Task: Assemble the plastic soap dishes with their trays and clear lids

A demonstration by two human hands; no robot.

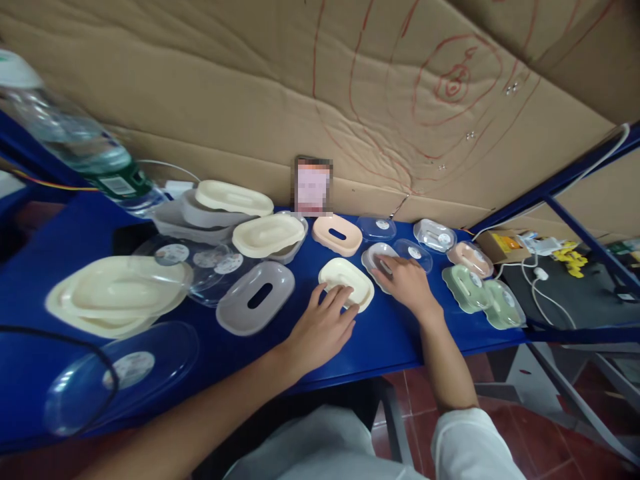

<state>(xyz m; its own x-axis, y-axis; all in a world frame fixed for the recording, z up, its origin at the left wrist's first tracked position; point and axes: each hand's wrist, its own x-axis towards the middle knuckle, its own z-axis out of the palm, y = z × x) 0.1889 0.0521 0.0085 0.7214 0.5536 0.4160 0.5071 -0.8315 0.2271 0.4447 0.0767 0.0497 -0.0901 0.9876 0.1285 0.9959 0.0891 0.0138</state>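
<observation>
A cream soap dish [356,277] lies near the front of the blue table. My left hand [325,327] rests over its near left side with fingers spread, fingertips touching it. To the right, my right hand [407,280] has its fingers on a small grey soap dish [375,252], with the fingertips bent into it; the hand covers part of this dish. Just behind sits a peach slotted soap dish part [345,230]. Clear lids with round labels, one clear lid [417,253] and another clear lid [377,228], lie beyond my right hand.
Left of my hands are a grey slotted tray [277,283], stacked cream trays [90,303] and a large clear lid [173,380]. A water bottle [95,143] stands at far left. Lidded green dishes [504,303] sit at right. A phone-like screen [313,187] leans on cardboard.
</observation>
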